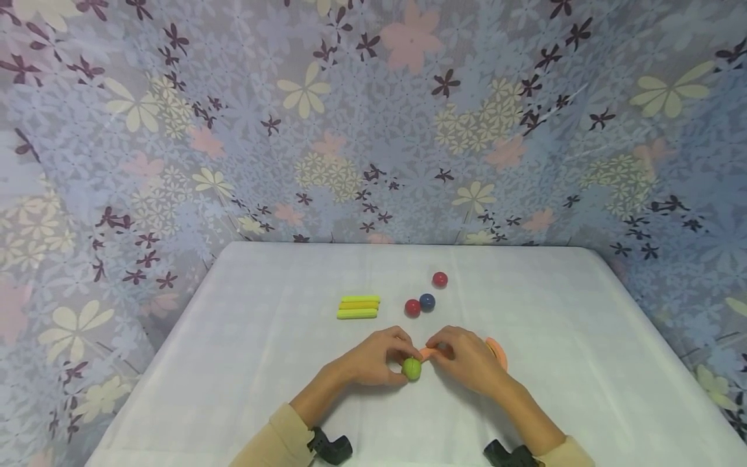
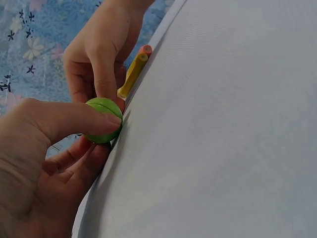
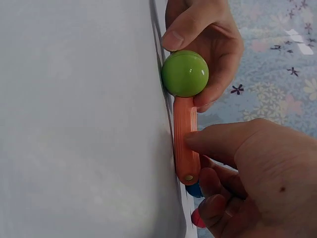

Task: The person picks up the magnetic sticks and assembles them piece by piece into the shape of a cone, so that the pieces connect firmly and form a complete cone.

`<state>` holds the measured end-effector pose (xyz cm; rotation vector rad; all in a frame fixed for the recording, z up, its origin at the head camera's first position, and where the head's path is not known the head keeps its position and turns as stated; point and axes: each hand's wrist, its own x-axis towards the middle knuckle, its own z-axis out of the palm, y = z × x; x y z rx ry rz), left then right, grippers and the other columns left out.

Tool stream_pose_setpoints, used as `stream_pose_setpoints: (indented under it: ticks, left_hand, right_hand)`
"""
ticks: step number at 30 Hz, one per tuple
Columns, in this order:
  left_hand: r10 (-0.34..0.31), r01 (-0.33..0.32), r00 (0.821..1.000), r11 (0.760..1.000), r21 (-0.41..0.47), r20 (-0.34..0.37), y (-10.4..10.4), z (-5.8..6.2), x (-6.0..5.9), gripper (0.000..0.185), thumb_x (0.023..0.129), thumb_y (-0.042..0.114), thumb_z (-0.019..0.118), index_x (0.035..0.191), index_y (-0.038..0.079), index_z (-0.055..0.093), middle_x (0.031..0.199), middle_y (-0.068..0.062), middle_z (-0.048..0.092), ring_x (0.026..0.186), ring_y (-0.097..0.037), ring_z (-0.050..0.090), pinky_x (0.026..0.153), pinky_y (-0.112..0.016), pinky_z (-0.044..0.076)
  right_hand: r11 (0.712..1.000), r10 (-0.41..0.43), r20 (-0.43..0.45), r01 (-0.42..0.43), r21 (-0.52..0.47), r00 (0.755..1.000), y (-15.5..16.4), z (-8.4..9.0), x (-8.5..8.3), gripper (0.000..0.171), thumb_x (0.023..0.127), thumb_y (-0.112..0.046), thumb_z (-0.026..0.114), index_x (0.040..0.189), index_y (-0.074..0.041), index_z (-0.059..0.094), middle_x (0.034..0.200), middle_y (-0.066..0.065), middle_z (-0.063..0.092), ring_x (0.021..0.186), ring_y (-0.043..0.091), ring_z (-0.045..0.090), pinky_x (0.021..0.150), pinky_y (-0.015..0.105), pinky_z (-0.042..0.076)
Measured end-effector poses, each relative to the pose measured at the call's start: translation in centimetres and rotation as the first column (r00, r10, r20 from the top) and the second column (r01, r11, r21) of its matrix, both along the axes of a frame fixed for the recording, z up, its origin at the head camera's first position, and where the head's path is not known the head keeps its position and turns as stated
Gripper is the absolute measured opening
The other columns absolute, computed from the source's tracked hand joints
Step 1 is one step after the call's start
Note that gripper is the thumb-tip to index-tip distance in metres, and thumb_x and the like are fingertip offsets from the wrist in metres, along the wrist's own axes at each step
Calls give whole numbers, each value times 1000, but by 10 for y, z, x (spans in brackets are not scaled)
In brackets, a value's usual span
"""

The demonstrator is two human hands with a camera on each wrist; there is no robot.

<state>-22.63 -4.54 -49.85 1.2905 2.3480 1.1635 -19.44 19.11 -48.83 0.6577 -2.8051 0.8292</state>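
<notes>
My left hand holds a small green ball between thumb and fingers, low over the white tabletop. In the right wrist view an orange ridged rod with a small metallic dot at its near end reaches to the ball. Its far end meets the ball; whether the two are joined I cannot tell. My right hand pinches the rod, with the thumb on its side. Beyond the right hand lie more orange pieces, and a yellow rod shows there in the left wrist view, partly hidden.
Three yellow rods lie side by side behind my left hand. A red ball sits against a blue ball, with another red ball farther back. A flowered cloth hangs behind the white table.
</notes>
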Motion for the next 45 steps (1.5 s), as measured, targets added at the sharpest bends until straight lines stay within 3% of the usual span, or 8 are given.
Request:
stream_pose_setpoints:
  ticks: [5, 16, 19, 24, 27, 32, 38, 45]
  left_hand:
    - [-8, 8, 999, 1000, 8, 35, 0, -1, 0, 39, 74, 7, 80, 111, 17, 71, 108, 6, 54, 91, 1, 57, 82, -19, 49]
    - [-8, 5, 996, 1000, 30, 87, 0, -1, 1, 36, 75, 5, 78, 108, 16, 68, 109, 7, 55, 91, -1, 59, 82, -21, 50]
    - [9, -12, 995, 999, 33, 104, 2, 1, 2, 29, 80, 11, 76, 107, 17, 66, 111, 8, 56, 91, -2, 60, 81, -21, 50]
    - [129, -134, 981, 991, 22, 147, 6, 1, 4, 19, 90, 28, 68, 106, 18, 66, 100, 12, 62, 87, -2, 60, 78, -21, 50]
    - [220, -226, 956, 974, 10, 192, 10, 1, 5, 21, 90, 34, 68, 104, 19, 65, 93, 13, 64, 84, -3, 61, 75, -22, 50]
    - [323, -329, 929, 944, -1, 181, 14, 0, 6, 23, 87, 35, 71, 102, 18, 66, 89, 14, 65, 79, -2, 61, 70, -22, 50]
    - [379, -381, 912, 924, -17, 158, 15, 4, 8, 20, 84, 30, 74, 99, 17, 70, 84, 14, 65, 72, -2, 59, 66, -22, 49]
    - [407, -406, 896, 913, -42, 177, 14, 3, 7, 17, 82, 28, 74, 96, 19, 72, 78, 14, 64, 72, -5, 58, 64, -25, 48]
  right_hand:
    - [1000, -7, 12, 7, -3, 1000, -1, -2, -1, 15, 82, -18, 76, 96, -23, 72, 93, -15, 64, 78, 5, 54, 70, 30, 46]
    - [1000, -13, 11, 13, 25, 1000, 0, -4, -1, 20, 81, -21, 77, 100, -21, 72, 89, -16, 61, 70, 4, 48, 64, 27, 42]
    - [1000, -13, 4, 13, 21, 1000, 0, -4, -1, 19, 81, -21, 78, 100, -22, 72, 87, -18, 60, 70, 4, 47, 63, 26, 42]
    - [1000, 1, -7, -1, -6, 1000, -1, -4, -1, 18, 81, -19, 78, 98, -24, 72, 88, -17, 60, 70, 3, 48, 63, 25, 43]
    - [1000, 0, -7, -1, -29, 1000, -3, -3, -1, 18, 81, -19, 79, 96, -25, 71, 88, -17, 61, 70, 3, 49, 64, 26, 43]
    - [997, -16, -11, 15, -73, 1000, -6, -1, -1, 20, 79, -19, 81, 94, -26, 70, 89, -18, 62, 73, 4, 51, 66, 27, 45]
    - [995, 9, -20, -11, -104, 1000, -12, 3, -1, 21, 77, -20, 82, 93, -24, 71, 90, -17, 63, 75, 4, 54, 69, 26, 48]
    - [998, 31, -29, -32, -53, 999, -9, 4, -5, 26, 78, -21, 81, 102, -17, 72, 95, -11, 66, 74, 7, 56, 67, 26, 48]
